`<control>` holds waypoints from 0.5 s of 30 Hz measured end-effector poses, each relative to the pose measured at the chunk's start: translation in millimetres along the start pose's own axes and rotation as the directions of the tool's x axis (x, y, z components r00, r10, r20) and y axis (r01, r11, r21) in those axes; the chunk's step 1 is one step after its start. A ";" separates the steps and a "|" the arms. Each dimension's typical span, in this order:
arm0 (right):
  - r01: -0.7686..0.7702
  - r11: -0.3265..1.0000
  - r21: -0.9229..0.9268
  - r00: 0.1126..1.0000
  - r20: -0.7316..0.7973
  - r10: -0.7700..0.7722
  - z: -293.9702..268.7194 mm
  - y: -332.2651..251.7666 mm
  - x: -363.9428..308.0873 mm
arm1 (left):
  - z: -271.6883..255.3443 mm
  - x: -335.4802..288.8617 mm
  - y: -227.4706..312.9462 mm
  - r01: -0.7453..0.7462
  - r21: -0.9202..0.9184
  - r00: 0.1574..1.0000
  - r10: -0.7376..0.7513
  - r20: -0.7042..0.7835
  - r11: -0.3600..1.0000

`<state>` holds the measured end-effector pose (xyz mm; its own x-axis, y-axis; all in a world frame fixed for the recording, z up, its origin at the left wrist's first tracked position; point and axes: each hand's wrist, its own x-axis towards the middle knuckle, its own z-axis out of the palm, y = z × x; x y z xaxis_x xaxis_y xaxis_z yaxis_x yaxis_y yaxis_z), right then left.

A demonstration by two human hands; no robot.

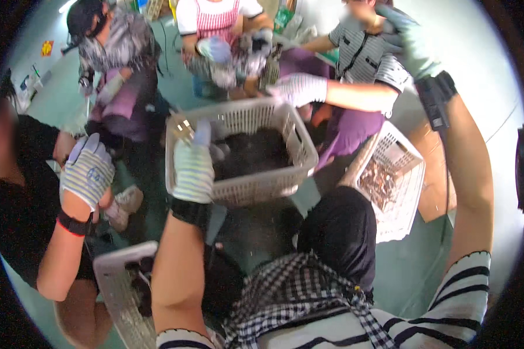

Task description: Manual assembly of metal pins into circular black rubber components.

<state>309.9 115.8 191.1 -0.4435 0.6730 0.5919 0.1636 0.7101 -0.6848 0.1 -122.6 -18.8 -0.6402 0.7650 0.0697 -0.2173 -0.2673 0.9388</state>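
left striped-gloved hand (193, 168), grip on small shiny metallic piece (183, 129), over pale-grey perforated plastic basket (253, 192), right pale-gloved hand (416, 51) raised, can't tell grip

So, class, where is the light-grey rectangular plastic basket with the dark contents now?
In the head view, the light-grey rectangular plastic basket sits just upper-left of centre, partly behind the wearer's striped-gloved left hand.

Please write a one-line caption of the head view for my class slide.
Gloved left hand over a pale plastic basket of dark material, gloved right hand raised, co-workers gathered around.
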 end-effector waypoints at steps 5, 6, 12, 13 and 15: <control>0.212 0.949 0.234 0.820 0.485 -0.303 204.5 -7.4 -85.1 | -19.7 9.8 -2.5 0.037 0.005 0.995 -0.037 -0.094 0.999; -0.329 0.944 0.038 0.735 0.637 0.231 228.6 -29.2 -95.1 | -29.2 12.3 1.4 0.059 0.044 0.991 -0.053 -0.119 0.997; -0.384 0.693 0.611 0.863 0.504 0.033 320.8 11.2 -157.5 | -32.8 15.3 -10.4 -0.099 0.544 0.994 0.060 0.090 0.833; -0.414 0.680 0.605 0.854 0.516 0.060 327.5 23.6 -158.4 | -27.0 18.3 -13.3 -0.192 0.615 0.977 0.091 0.191 0.765; -0.143 0.787 0.600 0.937 0.338 -0.087 336.5 57.6 -159.1 | -7.1 15.3 -4.3 -0.117 0.621 0.979 -0.015 0.203 0.775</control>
<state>93.3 -20.0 -85.5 -0.7276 0.4991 0.4707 -0.3361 0.3387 -0.8788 -14.0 -113.9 -24.2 -0.4740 0.8720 0.1227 0.3639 0.0671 0.9290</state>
